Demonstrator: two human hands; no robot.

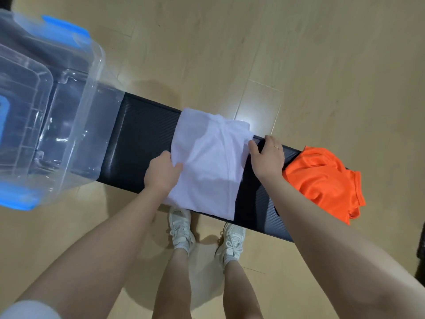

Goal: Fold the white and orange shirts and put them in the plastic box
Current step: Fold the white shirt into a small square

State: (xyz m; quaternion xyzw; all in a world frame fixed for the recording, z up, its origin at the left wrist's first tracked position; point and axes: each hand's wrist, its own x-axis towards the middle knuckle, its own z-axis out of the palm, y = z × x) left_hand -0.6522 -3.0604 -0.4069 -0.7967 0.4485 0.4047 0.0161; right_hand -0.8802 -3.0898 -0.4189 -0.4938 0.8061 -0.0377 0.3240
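Observation:
A white shirt [207, 157], folded into a rough rectangle, lies across the middle of a black bench [142, 139]. My left hand [161, 172] grips its left edge, thumb on top of the cloth. My right hand [268, 157] pinches the shirt's right edge near the far corner. An orange shirt [322, 180] lies crumpled on the bench's right end, just beside my right wrist. The clear plastic box [76, 125] with blue latches stands open on the bench's left end, and nothing shows inside it.
The bench stands on a light wooden floor [299, 54]. My two feet in white sneakers [181, 229] are by its near edge. A dark object [420, 254] shows at the right border.

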